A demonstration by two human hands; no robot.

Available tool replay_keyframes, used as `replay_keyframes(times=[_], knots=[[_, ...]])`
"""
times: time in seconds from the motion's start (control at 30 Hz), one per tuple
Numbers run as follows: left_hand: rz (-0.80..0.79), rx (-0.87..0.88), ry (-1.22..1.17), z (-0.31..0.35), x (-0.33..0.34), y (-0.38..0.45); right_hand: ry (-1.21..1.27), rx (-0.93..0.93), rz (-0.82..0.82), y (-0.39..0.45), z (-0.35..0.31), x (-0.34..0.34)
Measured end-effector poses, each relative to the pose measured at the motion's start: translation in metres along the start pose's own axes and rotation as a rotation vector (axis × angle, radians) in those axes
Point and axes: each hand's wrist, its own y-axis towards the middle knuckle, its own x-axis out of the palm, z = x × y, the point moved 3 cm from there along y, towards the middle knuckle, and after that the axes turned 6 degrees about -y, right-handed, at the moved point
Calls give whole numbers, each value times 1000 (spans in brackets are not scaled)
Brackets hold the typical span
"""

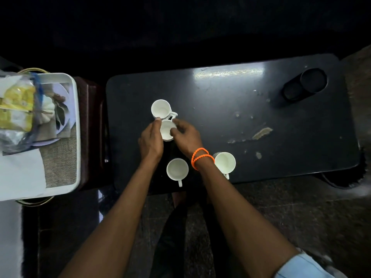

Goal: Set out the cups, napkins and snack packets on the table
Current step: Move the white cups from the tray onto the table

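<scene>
Several white cups stand on the dark table (230,109). Both hands hold one cup (166,131) left of the table's middle: my left hand (151,141) curls round its left side, and my right hand (185,135), with orange bands at the wrist, pinches its right rim. Just beyond it stands another cup (160,108) with its handle to the right. Two more cups stand near the front edge, one (177,169) between my forearms and one (225,162) right of my right wrist. Yellow snack packets (17,107) in clear wrap and white napkins (20,173) lie on the tray.
A white tray (77,125) sits on a dark stool to the table's left, holding a plate and a woven mat. A black holder with two round wells (305,84) stands at the table's far right corner. The tabletop has scuffed, peeling patches right of centre.
</scene>
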Motion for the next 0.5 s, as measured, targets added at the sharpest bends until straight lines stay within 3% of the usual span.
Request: replay_keyframes(times=[0.5], knots=[[-94,-24,-62,13,102,-35,188,80,171,13,34,-103]])
